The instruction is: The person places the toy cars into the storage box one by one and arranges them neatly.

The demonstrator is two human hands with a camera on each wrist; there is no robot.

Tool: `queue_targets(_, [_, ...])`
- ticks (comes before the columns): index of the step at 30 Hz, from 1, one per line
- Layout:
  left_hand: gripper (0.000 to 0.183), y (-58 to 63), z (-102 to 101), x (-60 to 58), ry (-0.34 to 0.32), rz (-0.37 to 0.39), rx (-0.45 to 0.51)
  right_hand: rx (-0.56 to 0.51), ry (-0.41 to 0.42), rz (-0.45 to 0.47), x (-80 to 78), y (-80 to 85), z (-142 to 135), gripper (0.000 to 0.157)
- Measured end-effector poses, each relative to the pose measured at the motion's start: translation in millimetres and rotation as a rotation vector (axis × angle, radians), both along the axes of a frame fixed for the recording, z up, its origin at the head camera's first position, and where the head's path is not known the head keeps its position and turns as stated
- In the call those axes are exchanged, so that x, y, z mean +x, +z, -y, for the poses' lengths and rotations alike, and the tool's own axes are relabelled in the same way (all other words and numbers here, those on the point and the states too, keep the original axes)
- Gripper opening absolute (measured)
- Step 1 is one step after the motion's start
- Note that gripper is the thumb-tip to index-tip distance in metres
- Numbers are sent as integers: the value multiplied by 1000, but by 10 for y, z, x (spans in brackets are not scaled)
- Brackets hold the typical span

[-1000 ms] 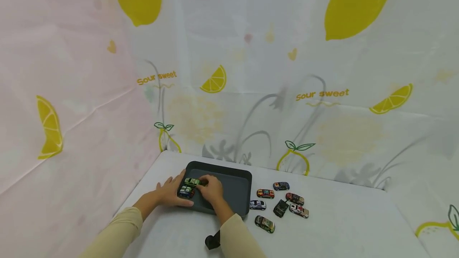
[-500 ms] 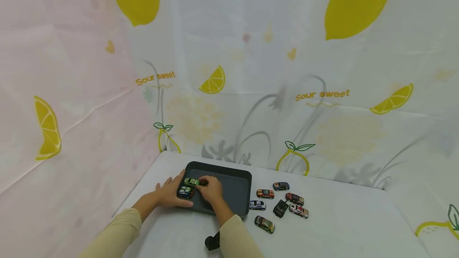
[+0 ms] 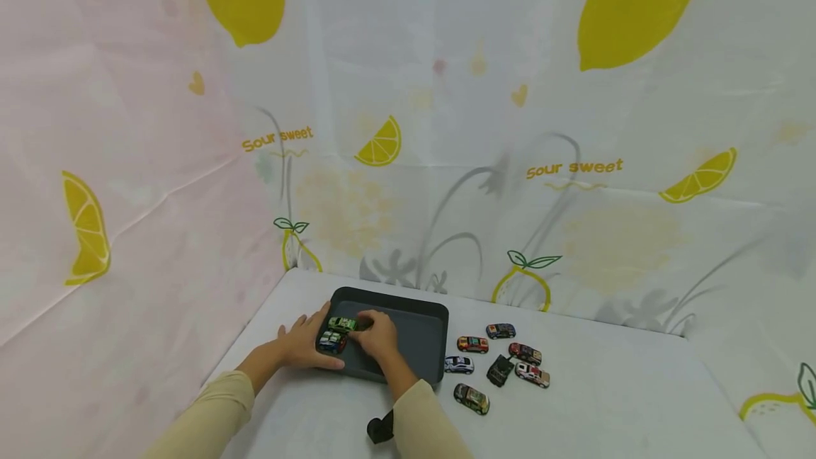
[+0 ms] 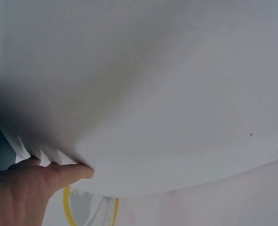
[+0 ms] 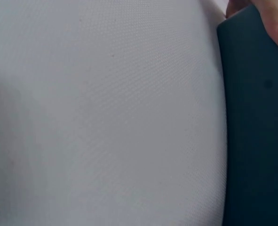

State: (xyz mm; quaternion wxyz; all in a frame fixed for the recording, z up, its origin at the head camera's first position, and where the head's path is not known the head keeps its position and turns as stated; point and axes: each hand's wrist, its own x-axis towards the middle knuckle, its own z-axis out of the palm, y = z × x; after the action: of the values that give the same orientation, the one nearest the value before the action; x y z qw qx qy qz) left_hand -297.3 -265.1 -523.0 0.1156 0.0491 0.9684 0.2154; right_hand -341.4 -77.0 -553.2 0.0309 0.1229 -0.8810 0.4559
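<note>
Right hand (image 3: 378, 336) pinches the right end of the green car (image 3: 342, 324), inside the tray (image 3: 417, 338) near its left edge. Blue-and-white car (image 3: 332, 341) sits just beside it, toward the near left corner. Left hand (image 3: 303, 343) lies spread along the left edge, grasping no car. Wrist views miss both cars; cannot tell whether the green one bears on its neighbour. Judged risks: a sideways nudge could skew the neighbour; early release could leave the green car tilted; a hard left-hand push could slide the tray into the white car (image 3: 460, 365) by its right edge.
</note>
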Motion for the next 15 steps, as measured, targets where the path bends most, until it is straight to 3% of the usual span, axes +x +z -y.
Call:
queue_targets(9, [133,-6,9,-17,-6,-15,-5,-66,51,80,0,29,-40,47])
queue_targets(15, [133,-26,8,-7,-16,-22,-8,-11,139,-11,62,120,-165,58])
